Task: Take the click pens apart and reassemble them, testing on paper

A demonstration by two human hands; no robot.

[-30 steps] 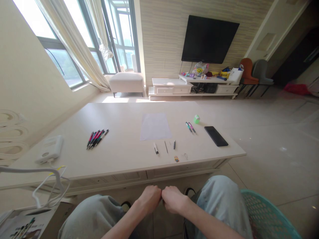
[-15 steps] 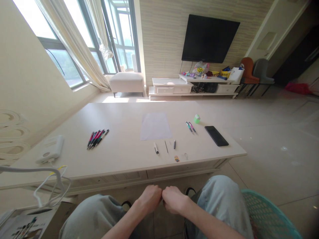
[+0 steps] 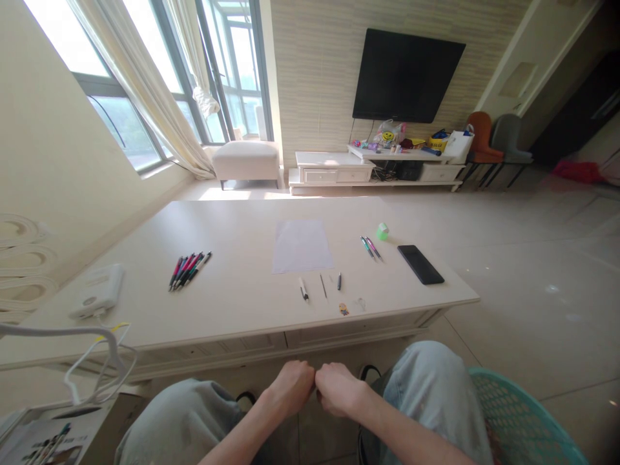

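Observation:
My left hand (image 3: 293, 385) and my right hand (image 3: 338, 387) are closed into fists between my knees, knuckles against each other, in front of the table's near edge. No object shows in either. On the white table (image 3: 232, 303) ahead lie a white pen barrel (image 3: 303, 289), a thin refill (image 3: 323, 286), a short dark pen part (image 3: 340, 281) and a tiny pale piece (image 3: 331, 278). Nearer the edge are a yellow cartoon sticker or charm (image 3: 343, 309) and a small clear item (image 3: 360, 303). Behind them is a sheet of white paper (image 3: 303, 245).
Several pens (image 3: 188, 270) lie bunched at the left. Two pens (image 3: 371, 248), a green container (image 3: 382, 231) and a black phone (image 3: 420, 264) are on the right. A white device (image 3: 99, 289) with cables sits far left. A teal basket (image 3: 523, 413) stands by my right knee.

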